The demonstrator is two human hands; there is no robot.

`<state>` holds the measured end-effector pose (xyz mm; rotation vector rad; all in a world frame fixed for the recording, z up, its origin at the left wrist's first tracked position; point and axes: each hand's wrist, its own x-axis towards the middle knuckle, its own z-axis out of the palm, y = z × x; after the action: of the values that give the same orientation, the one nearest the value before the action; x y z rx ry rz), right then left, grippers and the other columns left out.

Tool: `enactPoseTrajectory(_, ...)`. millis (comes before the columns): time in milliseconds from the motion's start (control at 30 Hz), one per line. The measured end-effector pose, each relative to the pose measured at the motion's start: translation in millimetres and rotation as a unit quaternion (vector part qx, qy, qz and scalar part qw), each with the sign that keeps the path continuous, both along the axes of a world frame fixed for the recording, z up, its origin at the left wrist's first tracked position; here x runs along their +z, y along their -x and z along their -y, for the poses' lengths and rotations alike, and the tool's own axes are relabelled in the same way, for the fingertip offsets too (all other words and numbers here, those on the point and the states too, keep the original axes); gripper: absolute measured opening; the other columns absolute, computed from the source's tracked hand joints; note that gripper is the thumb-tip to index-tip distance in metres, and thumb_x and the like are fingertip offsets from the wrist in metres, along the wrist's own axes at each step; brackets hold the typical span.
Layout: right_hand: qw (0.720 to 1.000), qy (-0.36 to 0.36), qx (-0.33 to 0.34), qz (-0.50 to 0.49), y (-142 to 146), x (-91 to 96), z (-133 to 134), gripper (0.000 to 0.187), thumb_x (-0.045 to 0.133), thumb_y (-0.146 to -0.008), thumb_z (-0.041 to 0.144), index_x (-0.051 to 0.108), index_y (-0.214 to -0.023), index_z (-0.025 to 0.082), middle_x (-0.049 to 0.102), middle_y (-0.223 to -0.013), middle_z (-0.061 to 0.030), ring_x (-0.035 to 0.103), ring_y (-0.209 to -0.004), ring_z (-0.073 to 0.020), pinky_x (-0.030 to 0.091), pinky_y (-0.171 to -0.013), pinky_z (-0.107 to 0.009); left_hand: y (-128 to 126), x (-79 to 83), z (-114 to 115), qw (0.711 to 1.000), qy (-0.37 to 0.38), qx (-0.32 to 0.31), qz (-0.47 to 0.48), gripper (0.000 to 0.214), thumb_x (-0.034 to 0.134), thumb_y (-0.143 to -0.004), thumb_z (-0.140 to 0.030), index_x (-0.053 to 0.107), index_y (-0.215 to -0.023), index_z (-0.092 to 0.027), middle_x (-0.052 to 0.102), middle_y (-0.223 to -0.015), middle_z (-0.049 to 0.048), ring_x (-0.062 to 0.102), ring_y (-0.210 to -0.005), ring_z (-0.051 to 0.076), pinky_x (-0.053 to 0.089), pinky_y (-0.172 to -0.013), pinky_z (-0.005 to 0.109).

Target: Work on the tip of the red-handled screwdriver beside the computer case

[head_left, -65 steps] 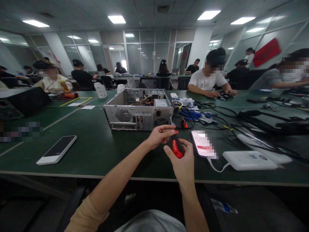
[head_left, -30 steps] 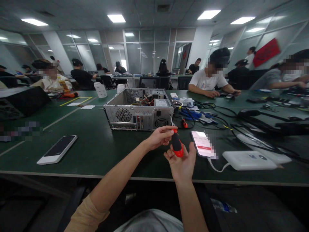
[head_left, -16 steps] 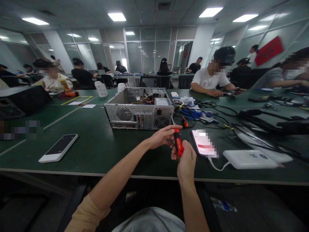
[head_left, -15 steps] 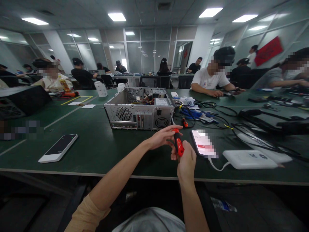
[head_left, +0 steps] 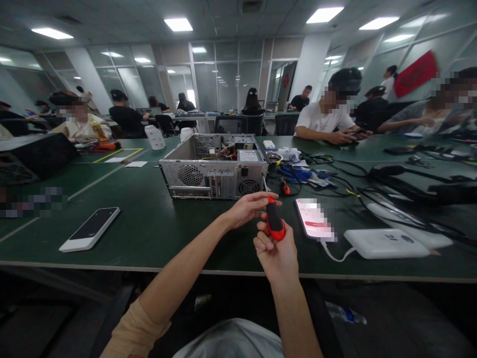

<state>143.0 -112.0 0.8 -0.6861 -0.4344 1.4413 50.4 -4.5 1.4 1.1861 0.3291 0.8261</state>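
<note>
A red and black screwdriver [head_left: 276, 221] points away from me, its metal shaft reaching the right rear edge of an open computer case [head_left: 203, 176]. Whether the tip sits in a screw is too small to tell. My right hand [head_left: 279, 251] is closed round the handle's lower end, fingers curled in on its left side. At the red collar, the fingers and thumb of my left hand [head_left: 246, 211] pinch the front of the screwdriver. The case lies with its open side up, showing wires and a silver power supply [head_left: 249, 156].
A second screwdriver [head_left: 285, 187] lies right of the case, by blue gloves [head_left: 307, 176] and black cables [head_left: 335, 166]. Nearer me are a lit phone [head_left: 313, 219], a white power bank [head_left: 385, 243] and, leftward, a white-edged device [head_left: 91, 228]. A co-worker [head_left: 324, 119] sits opposite.
My right hand has rolled round with the screwdriver handle; its lettering has turned out of sight and my curled fingers now show at left. My left hand stays at the collar.
</note>
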Motion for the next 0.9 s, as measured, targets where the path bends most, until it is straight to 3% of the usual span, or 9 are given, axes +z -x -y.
enactPoseTrajectory(100, 0.992, -0.021, -0.027, 0.12, -1, -7.0, 0, 0.053, 0.04, -0.088, 0.063, 0.063, -0.095, 0.017, 0.064, -0.061, -0.0013, 0.045, -0.038, -0.0102, 0.041, -0.042, -0.026, -1, 1.8, 0, 0.999, -0.007, 0.042, -0.007, 0.039, 0.077, -0.077, -0.04, 0.073, -0.107, -0.016, 0.068, -0.098, 0.0077, 0.062, -0.083, 0.013, 0.045, -0.075, 0.025)
enactPoseTrajectory(167, 0.965, -0.042, -0.087, 0.244, -2, -10.4, 1, 0.063, 0.034, -0.087, 0.073, 0.059, -0.107, 0.018, 0.065, -0.068, -0.0011, 0.052, -0.044, -0.0131, 0.045, -0.047, -0.029, -2, 1.2, -1, 0.998, -0.012, 0.068, -0.015, 0.04, 0.079, -0.073, -0.044, 0.074, -0.101, -0.015, 0.065, -0.089, 0.0042, 0.06, -0.078, 0.011, 0.045, -0.074, 0.025)
enactPoseTrajectory(233, 0.908, -0.051, -0.158, 0.385, -4, -10.7, 4, 0.059, 0.044, -0.086, 0.07, 0.052, -0.117, 0.021, 0.065, -0.08, -0.0002, 0.057, -0.053, -0.0141, 0.048, -0.055, -0.03, -4, -0.4, -3, 0.997, -0.015, 0.077, -0.022, 0.042, 0.08, -0.071, -0.046, 0.075, -0.099, -0.015, 0.063, -0.086, 0.0026, 0.058, -0.077, 0.01, 0.044, -0.074, 0.025)
enactPoseTrajectory(333, 0.788, -0.052, -0.249, 0.561, -4, -5.4, 6, 0.059, 0.071, -0.072, 0.059, 0.05, -0.113, 0.022, 0.064, -0.091, -0.0026, 0.063, -0.071, -0.0191, 0.049, -0.068, -0.033, -6, -1.7, -3, 0.996, -0.025, 0.084, -0.031, 0.043, 0.079, -0.072, -0.047, 0.075, -0.1, -0.015, 0.062, -0.086, 0.002, 0.057, -0.077, 0.01, 0.043, -0.075, 0.025)
enactPoseTrajectory(367, 0.755, -0.052, -0.267, 0.597, -3, -2.8, 6, 0.054, 0.072, -0.072, 0.056, 0.052, -0.108, 0.022, 0.065, -0.09, -0.0038, 0.064, -0.075, -0.0208, 0.049, -0.07, -0.034, -6, -1.3, -3, 0.995, -0.032, 0.089, -0.035, 0.043, 0.078, -0.073, -0.048, 0.075, -0.1, -0.015, 0.062, -0.086, 0.002, 0.056, -0.077, 0.01, 0.043, -0.075, 0.025)
enactPoseTrajectory(433, 0.716, -0.048, -0.279, 0.638, -1, 2.2, 6, 0.042, 0.067, -0.078, 0.054, 0.053, -0.101, 0.021, 0.067, -0.087, -0.0058, 0.065, -0.075, -0.0227, 0.047, -0.069, -0.033, -5, 0.3, -2, 0.993, -0.048, 0.098, -0.044, 0.041, 0.076, -0.075, -0.048, 0.075, -0.099, -0.015, 0.062, -0.086, 0.0022, 0.056, -0.077, 0.011, 0.042, -0.075, 0.025)
enactPoseTrajectory(533, 0.697, -0.025, -0.267, 0.665, -1, 7.6, 5, 0.041, 0.056, -0.085, 0.059, 0.053, -0.099, 0.02, 0.069, -0.08, -0.0072, 0.065, -0.068, -0.024, 0.042, -0.063, -0.031, -1, 3.2, -1, 0.994, -0.061, 0.084, -0.042, 0.039, 0.068, -0.083, -0.048, 0.075, -0.103, -0.016, 0.063, -0.09, 0.0027, 0.055, -0.077, 0.011, 0.043, -0.076, 0.025)
enactPoseTrajectory(733, 0.658, 0.019, -0.243, 0.712, -20, 13.6, 6, 0.048, 0.036, -0.095, 0.059, 0.06, -0.079, 0.021, 0.067, -0.064, -0.0062, 0.062, -0.064, -0.0238, 0.034, -0.063, -0.03, 2, 5.6, -2, 0.999, -0.021, -0.03, -0.038, 0.047, 0.061, -0.084, -0.031, 0.064, -0.13, -0.027, 0.067, -0.118, 0.0077, 0.061, -0.096, 0.018, 0.045, -0.088, 0.034)
enactPoseTrajectory(900, 0.644, 0.027, -0.212, 0.735, -27, 23.6, 6, 0.061, 0.024, -0.098, 0.053, 0.061, -0.061, 0.022, 0.065, -0.058, -0.0077, 0.058, -0.06, -0.0231, 0.031, -0.062, -0.032, 1, 4.3, -1, 0.999, -0.015, -0.041, -0.018, 0.049, 0.064, -0.086, -0.031, 0.061, -0.134, -0.026, 0.066, -0.127, 0.011, 0.061, -0.108, 0.022, 0.043, -0.095, 0.038)
